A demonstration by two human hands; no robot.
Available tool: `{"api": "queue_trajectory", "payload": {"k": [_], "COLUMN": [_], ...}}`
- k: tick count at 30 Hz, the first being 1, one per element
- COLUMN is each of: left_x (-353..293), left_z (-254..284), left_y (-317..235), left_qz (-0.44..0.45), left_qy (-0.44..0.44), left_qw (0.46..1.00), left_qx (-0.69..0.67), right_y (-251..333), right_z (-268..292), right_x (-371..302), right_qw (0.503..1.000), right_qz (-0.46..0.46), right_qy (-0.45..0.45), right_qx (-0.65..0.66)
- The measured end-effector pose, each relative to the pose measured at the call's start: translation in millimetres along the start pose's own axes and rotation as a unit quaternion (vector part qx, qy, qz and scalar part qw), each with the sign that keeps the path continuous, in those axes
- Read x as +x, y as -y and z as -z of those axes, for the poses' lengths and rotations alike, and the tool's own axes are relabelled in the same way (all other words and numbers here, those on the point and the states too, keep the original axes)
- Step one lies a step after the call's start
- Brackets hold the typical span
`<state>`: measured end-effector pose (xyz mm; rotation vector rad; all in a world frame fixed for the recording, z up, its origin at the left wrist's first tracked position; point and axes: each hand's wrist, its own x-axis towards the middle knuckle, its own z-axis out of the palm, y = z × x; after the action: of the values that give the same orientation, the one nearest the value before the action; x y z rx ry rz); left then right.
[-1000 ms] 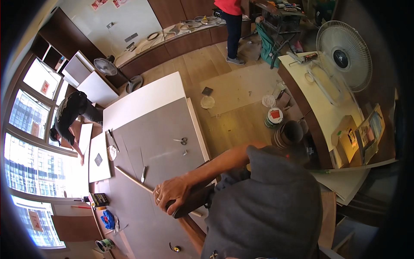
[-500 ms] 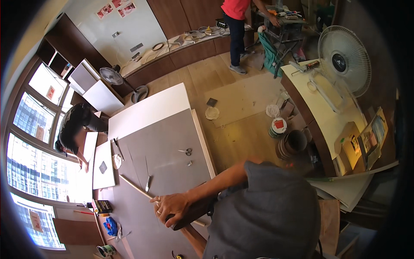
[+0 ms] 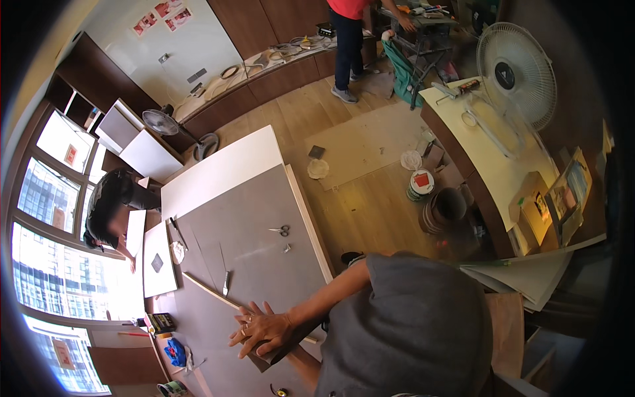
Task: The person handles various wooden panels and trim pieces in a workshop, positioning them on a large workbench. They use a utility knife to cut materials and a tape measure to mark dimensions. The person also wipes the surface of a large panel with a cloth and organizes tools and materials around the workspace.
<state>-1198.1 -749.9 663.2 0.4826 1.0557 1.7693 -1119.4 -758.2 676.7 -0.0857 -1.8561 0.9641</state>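
Dark brown material [image 3: 266,360] is partly covered by the right grip [image 3: 261,329], its fingers spread wide; the left grip is hidden, its state unreadable. On the bench [image 3: 261,205], the way past the fingertips is crossed by a pale strip [image 3: 208,290]. Above the grip, a knife [image 3: 227,283] and, farther up, scissors [image 3: 283,230] are seen; a blue bundle [image 3: 174,352] is left of it.

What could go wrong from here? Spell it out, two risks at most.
The right hand is spread open over the dark brown piece, so the piece might slip. The knife lies beside the wooden strip, near that hand, and could be knocked or cause a cut.
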Motion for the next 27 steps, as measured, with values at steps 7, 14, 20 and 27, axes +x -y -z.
{"api": "queue_trajectory", "payload": {"k": [7,14,20,27], "left_x": [-2,-6,-6,-9], "left_z": [-1,-7,4,8], "left_y": [11,27,47,76], "left_qz": [0.004,0.009,-0.006,-0.032], "left_qy": [0.016,0.064,0.112,0.166], "left_qw": [1.0,0.998,0.99,0.967], "left_qx": [-0.005,-0.027,-0.089,-0.19], "right_y": [-1,-4,-23,-16], "right_z": [-23,-19,10,46], "right_x": [-11,-23,-22,-28], "right_qw": [0.996,0.964,0.979,0.969], "right_qz": [-0.081,-0.091,-0.042,-0.034], "right_qy": [-0.025,0.013,-0.036,-0.066], "right_qx": [-0.024,-0.248,-0.196,-0.235]}}
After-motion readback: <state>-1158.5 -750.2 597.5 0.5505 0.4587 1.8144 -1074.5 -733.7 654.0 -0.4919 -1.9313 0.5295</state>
